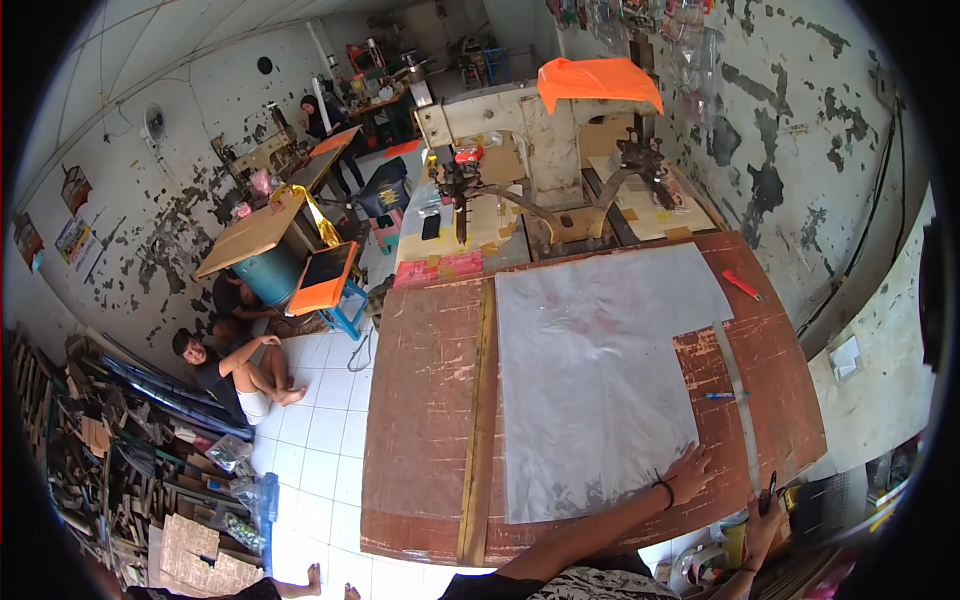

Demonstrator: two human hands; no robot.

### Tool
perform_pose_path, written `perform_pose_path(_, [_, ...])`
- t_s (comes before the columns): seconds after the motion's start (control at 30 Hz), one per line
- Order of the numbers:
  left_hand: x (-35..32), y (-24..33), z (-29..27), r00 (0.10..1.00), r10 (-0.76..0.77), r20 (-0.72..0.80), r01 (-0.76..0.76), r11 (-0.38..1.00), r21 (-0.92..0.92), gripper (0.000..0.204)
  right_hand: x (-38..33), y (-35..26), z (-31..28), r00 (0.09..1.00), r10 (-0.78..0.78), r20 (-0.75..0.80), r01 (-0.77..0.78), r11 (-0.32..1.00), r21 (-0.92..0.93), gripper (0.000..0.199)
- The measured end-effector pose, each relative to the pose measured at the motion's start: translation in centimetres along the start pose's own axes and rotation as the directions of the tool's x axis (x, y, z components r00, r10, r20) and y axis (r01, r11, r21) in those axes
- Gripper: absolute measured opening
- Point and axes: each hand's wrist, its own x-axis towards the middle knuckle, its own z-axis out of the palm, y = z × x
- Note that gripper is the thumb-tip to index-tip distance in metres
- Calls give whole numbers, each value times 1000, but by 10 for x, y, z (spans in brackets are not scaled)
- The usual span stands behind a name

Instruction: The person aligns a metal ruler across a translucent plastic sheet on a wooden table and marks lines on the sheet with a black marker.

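Observation:
A large translucent plastic sheet [590, 370] covers much of the worn brown work board [420, 400]; its right side has a stepped edge. My left hand [688, 470] lies flat with fingers spread at the sheet's lower right corner, a black band round the wrist. At the board's near right edge, my right hand [763, 525] is closed round a dark, slim, pen-like tool, whose exact kind I cannot make out. Just beside it ends a narrow metal ruler [738, 405], which runs up to the sheet. A blue pen [726, 396] lies across the ruler. Farther back rests a red cutter knife [742, 285].
A long yellowish ruler [478, 420] lies left of the sheet. Behind the board stands a heavy two-armed press machine [555, 150] with an orange sheet [600, 84] on top. Several people are around the room; one [235, 375] sits on the tiled floor. Scrap wood [100, 450] fills the left.

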Motion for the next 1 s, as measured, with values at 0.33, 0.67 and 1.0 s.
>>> perform_pose_path(0.33, [-30, 11, -52, 956, 98, -275, -109, 994, -23, 52, -54, -15, 19, 994, -58, -94, 64, 996, 66, 30])
perform_pose_path(0.67, [-178, -105, -172, 697, -517, -496, 398, 855, -332, 36, -157, -75, 110, 950, 235, 206, -240, 971, -5, 57])
perform_pose_path(1.0, [-149, -231, -181, 792, -512, -331, 434, 855, -284, 52, -163, -89, 211, 941, 15, 338, -18, 1000, 5, 47])
